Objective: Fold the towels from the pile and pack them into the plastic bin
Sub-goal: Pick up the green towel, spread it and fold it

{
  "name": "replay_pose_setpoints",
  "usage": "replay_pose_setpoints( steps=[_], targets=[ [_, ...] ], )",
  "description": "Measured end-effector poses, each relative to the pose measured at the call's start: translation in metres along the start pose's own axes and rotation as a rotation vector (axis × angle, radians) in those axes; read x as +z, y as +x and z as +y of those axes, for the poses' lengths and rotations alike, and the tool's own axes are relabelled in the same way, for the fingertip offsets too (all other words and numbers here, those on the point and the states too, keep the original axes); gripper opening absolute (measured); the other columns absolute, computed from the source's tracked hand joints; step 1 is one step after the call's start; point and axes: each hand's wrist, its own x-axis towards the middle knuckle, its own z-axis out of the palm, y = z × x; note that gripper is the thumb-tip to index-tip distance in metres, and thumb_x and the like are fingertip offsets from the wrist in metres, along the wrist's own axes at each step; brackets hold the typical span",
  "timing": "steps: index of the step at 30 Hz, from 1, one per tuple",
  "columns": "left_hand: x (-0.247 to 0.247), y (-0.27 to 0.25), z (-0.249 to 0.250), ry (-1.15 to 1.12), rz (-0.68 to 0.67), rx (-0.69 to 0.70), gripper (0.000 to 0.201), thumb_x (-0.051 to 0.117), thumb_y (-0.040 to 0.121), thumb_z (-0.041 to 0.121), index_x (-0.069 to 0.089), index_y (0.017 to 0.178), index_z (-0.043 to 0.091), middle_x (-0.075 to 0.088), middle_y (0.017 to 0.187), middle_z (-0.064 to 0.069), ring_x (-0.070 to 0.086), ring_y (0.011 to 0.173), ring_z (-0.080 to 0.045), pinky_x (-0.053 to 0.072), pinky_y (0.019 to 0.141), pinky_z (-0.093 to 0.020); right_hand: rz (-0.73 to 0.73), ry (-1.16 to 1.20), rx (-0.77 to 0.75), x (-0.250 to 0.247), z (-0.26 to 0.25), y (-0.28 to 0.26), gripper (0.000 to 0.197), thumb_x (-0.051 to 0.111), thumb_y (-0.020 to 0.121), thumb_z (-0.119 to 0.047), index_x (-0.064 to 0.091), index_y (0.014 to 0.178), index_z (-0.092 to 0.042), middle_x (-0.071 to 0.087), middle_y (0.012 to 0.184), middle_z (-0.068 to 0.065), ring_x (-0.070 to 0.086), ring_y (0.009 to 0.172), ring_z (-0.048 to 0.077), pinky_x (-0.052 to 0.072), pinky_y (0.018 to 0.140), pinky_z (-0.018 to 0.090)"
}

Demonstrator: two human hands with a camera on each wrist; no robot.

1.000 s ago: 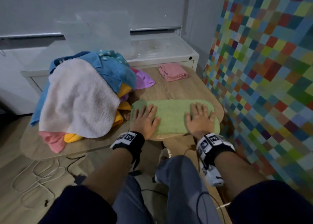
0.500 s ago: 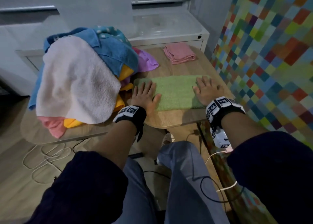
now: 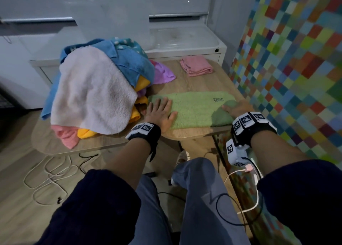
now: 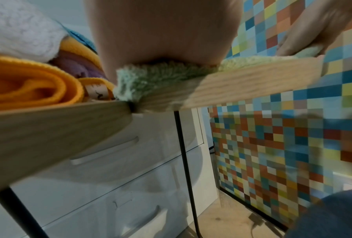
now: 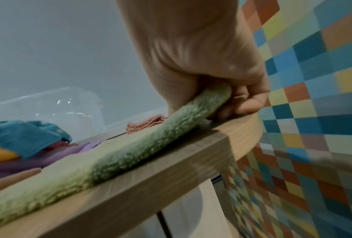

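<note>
Closest to me, my knees in grey trousers (image 3: 201, 198) sit below the desk (image 3: 187, 135), and cables (image 3: 48, 172) trail over the wooden floor to the near left of it. Both hands are on the green towel (image 3: 194, 109), which lies folded into a long strip along the desk's near edge. My left hand (image 3: 160, 113) lies flat on the towel's left end, fingers straight and spread, palm pressing the cloth down; the left wrist view shows the heel of the palm bearing on the fluffy edge right at the desk's rim. My right hand (image 3: 238, 107) is at the towel's right end, and in the right wrist view its fingers (image 5: 244, 103) curl under the cloth while the thumb side sits on top, so it is clamped on that end, which is lifted a little off the desk. A small dark label (image 3: 218, 99) shows on the towel near that hand.

Left of the green towel, touching its left end, is the pile (image 3: 103, 89): a white towel (image 3: 92, 94) draped on top, blue ones behind it, orange, purple and pink cloth showing underneath. Beyond the green towel, towards the desk's far right corner, a pink towel (image 3: 196, 67) lies folded and apart from the rest. Past the desk's far edge, the clear plastic bin (image 3: 185, 36) stands on a white cabinet (image 3: 220, 50); I cannot tell whether anything is inside. A wall of coloured squares (image 3: 296, 59) runs along the desk's right side.
</note>
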Motion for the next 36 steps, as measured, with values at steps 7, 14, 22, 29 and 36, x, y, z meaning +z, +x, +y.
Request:
replay_pose_setpoints(
  steps=[7, 14, 22, 29, 36],
  targets=[
    [-0.008, 0.003, 0.003, -0.043, 0.214, 0.125, 0.05, 0.047, 0.093, 0.034, 0.041, 0.138, 0.014, 0.038, 0.145, -0.008, 0.031, 0.134, -0.03, 0.023, 0.109, -0.041, 0.292, -0.335, -0.209, 0.004, -0.029, -0.029, 0.027, 0.051, 0.094, -0.021, 0.058, 0.112, -0.002, 0.061, 0.11, 0.02, 0.058, 0.102, 0.038, 0.046, 0.08, 0.041],
    [-0.022, 0.015, 0.04, -1.203, 0.162, -0.136, 0.02, 0.042, 0.098, 0.013, 0.056, 0.084, 0.007, 0.054, 0.067, -0.006, 0.052, 0.043, -0.005, 0.042, 0.043, -0.016, 0.265, -0.385, -0.552, 0.054, -0.082, -0.068, 0.02, 0.051, 0.093, -0.012, 0.058, 0.11, -0.005, 0.063, 0.11, 0.014, 0.061, 0.102, 0.033, 0.048, 0.079, 0.039],
    [-0.02, 0.028, 0.048, -1.151, 0.087, -0.314, 0.021, 0.062, 0.087, 0.009, 0.043, 0.081, 0.015, 0.044, 0.067, -0.005, 0.048, 0.057, -0.018, 0.047, 0.047, -0.025, 0.045, 0.093, -0.717, 0.061, -0.059, -0.066, 0.017, 0.061, 0.087, -0.018, 0.071, 0.086, -0.004, 0.068, 0.075, 0.01, 0.057, 0.059, 0.016, 0.037, 0.053, 0.018],
    [-0.009, 0.026, 0.042, -1.024, 0.181, -0.182, 0.03, 0.058, 0.085, -0.002, 0.043, 0.069, 0.018, 0.043, 0.064, 0.0, 0.046, 0.058, -0.018, 0.045, 0.067, -0.039, 0.224, -0.022, -0.752, 0.063, -0.049, -0.036, 0.039, 0.047, 0.087, 0.004, 0.055, 0.125, 0.001, 0.055, 0.129, 0.02, 0.047, 0.125, 0.032, 0.03, 0.109, 0.038],
    [-0.013, 0.016, 0.035, -0.65, 0.198, 0.018, 0.03, 0.06, 0.087, 0.007, 0.06, 0.117, 0.001, 0.053, 0.121, -0.016, 0.052, 0.112, -0.029, 0.036, 0.096, -0.027, -0.064, -0.484, -0.646, 0.085, -0.047, -0.035, 0.052, 0.017, 0.103, -0.032, 0.01, 0.151, -0.013, 0.005, 0.159, 0.001, -0.001, 0.147, 0.014, -0.005, 0.119, 0.039]
  ],
)
